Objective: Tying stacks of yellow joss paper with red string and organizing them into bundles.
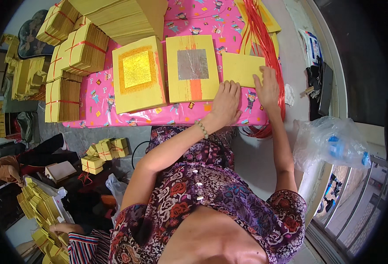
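The left hand (225, 102) and right hand (269, 90), loosely open, are steadying untied yellow paper (241, 68); red-tied bundles (84, 49) over there are looking finished.

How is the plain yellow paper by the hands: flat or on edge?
Flat: the yellow paper shows its broad face from above, left hand and right hand at its edges.

Left hand (225, 102), right hand (268, 90) at yellow paper (242, 68); silver-patched stack (174, 66) beside; pink tablecloth (98, 90) beneath.
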`<action>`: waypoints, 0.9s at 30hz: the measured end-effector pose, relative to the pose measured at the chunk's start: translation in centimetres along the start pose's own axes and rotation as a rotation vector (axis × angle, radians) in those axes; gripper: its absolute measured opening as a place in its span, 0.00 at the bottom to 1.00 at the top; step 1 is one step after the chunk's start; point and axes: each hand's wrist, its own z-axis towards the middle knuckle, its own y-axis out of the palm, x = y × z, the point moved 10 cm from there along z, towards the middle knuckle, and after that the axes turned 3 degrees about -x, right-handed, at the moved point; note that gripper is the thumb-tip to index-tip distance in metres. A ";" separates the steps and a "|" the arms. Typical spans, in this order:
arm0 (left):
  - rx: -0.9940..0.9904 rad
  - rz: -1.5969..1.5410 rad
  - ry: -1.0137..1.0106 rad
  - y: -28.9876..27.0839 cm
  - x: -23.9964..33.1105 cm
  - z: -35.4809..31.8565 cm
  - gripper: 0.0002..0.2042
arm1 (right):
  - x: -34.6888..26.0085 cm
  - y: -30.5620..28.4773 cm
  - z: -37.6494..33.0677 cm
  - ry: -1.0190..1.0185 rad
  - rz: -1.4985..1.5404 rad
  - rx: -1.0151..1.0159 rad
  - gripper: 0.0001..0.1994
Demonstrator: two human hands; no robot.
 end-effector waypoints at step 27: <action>0.123 -0.410 -0.160 -4.4 -13.1 -7.9 0.21 | -15.6 4.0 -3.5 -0.679 0.107 -0.398 0.16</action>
